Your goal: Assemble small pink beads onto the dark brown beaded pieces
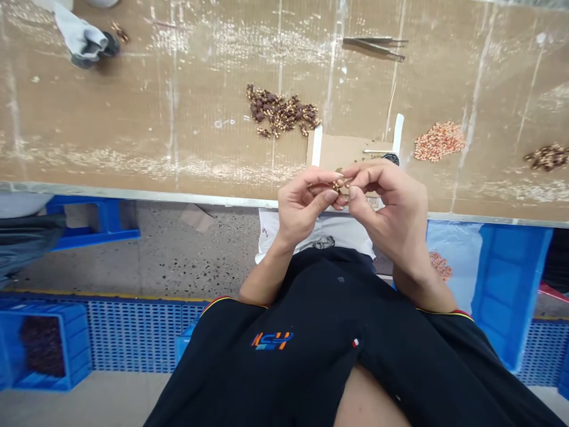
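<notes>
My left hand (302, 204) is closed, pinching a small brown-and-gold part (335, 186) between thumb and fingers over the table's near edge. Close against it, my right hand (393, 204) is closed in a pinch too; whatever its fingertips hold is too small to make out. Under and behind the hands lies a cardboard piece (342, 148) with white strips at both sides. A thin white stick and a small dark round thing (391, 158) rest on it. Just beyond is a heap of brown-and-gold parts (282, 112).
Tweezers (376, 46) lie at the back. To the right are a pile of small orange-and-cream pieces (440, 141) and more brown-and-gold parts (549, 157). A pale glove (82, 35) is at far left. Blue crates (511, 284) stand below the table (213, 77).
</notes>
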`<action>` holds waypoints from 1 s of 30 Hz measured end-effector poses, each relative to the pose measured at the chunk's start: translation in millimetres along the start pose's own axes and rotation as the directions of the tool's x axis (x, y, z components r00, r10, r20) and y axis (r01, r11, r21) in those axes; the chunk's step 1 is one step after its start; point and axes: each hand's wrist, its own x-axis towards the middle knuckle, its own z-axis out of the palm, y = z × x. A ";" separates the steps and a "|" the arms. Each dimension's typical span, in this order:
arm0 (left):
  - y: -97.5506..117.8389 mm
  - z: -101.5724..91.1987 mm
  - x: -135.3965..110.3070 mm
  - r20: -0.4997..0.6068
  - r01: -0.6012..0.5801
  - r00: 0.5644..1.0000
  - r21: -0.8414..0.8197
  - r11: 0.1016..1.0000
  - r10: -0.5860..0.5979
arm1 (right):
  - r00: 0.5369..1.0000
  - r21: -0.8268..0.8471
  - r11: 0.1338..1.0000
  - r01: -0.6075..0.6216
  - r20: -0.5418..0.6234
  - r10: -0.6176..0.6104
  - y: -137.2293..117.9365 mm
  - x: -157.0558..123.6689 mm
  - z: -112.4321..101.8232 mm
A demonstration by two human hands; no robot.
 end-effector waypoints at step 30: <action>8.4 0.0 1.9 0.083 -0.066 0.995 0.083 0.994 0.059 | 0.993 -0.020 0.999 -0.046 0.105 0.048 -8.2 4.9 -13.4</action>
